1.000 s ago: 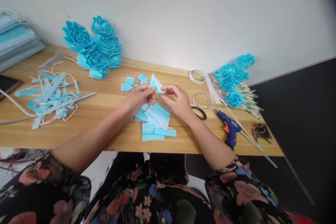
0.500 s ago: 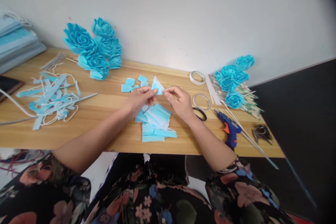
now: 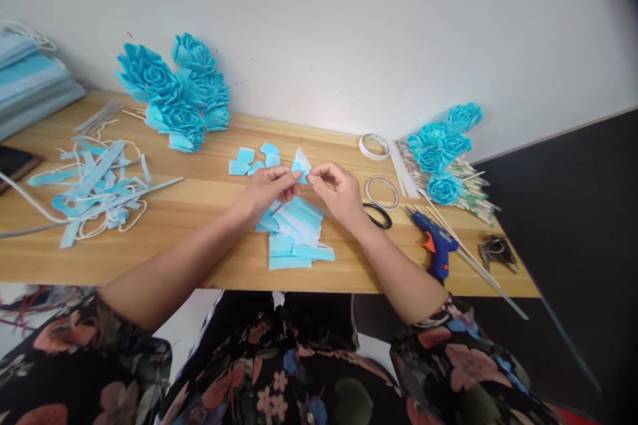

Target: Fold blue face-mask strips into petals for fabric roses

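Between my two hands, above the middle of the table, is a small blue-and-white fabric piece [image 3: 301, 163], folded to a point at its top. My left hand [image 3: 273, 187] pinches its lower left side between thumb and fingers. The fingertips of my right hand [image 3: 339, 194] are closed on its lower right corner. Just below lies a pile of cut blue fabric pieces [image 3: 299, 222], partly covered by my left hand. Several small blue petal-shaped pieces [image 3: 245, 155] lie flat beyond my left hand.
Blue fabric roses [image 3: 182, 89] stand at the back left, more roses [image 3: 441, 153] at the right. Cut strips and cords [image 3: 97, 182] lie tangled on the left. Right of my hands are tape rolls [image 3: 373, 147], a black ring [image 3: 379, 216], a blue glue gun [image 3: 436, 242] and thin sticks [image 3: 461, 246].
The fabric piece's top has dropped slightly and its shape has become narrower. My right hand has shifted slightly left, nearer my left hand.
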Tool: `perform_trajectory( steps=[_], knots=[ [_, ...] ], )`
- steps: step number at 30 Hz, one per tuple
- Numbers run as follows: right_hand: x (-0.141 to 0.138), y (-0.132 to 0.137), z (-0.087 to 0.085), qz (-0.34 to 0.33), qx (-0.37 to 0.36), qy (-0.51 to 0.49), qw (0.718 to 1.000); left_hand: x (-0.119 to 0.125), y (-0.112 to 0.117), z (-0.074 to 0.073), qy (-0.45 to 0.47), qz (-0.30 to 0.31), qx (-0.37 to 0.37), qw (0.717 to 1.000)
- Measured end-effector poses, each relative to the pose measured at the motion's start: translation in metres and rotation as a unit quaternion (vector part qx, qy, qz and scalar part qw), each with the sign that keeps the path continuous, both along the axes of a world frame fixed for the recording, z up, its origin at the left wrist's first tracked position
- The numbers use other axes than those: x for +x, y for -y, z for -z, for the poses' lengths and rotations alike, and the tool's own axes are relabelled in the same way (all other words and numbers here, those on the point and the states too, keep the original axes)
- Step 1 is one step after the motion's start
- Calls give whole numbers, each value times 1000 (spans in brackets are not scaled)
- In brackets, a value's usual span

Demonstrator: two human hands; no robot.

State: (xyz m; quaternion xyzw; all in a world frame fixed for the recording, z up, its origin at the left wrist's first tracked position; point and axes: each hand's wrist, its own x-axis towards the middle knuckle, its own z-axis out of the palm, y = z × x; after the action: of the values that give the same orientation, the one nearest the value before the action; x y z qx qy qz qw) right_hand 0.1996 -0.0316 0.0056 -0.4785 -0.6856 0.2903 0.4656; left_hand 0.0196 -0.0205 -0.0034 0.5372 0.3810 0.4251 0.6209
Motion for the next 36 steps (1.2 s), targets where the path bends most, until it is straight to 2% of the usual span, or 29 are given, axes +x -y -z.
perform_trajectory(
  steps=[27, 30, 36],
  knots=[
    [-2, 2, -4, 32, -3, 15, 999, 2, 4, -8, -53, -19, 20, 998],
    [-1, 2, -4, 20, -2, 10, 1000, 3, 3, -7, -56, -28, 20, 998],
    [3, 3, -5, -47, -31, -42, 998, 2, 3, -6, -71, -25, 18, 997]
  ],
)
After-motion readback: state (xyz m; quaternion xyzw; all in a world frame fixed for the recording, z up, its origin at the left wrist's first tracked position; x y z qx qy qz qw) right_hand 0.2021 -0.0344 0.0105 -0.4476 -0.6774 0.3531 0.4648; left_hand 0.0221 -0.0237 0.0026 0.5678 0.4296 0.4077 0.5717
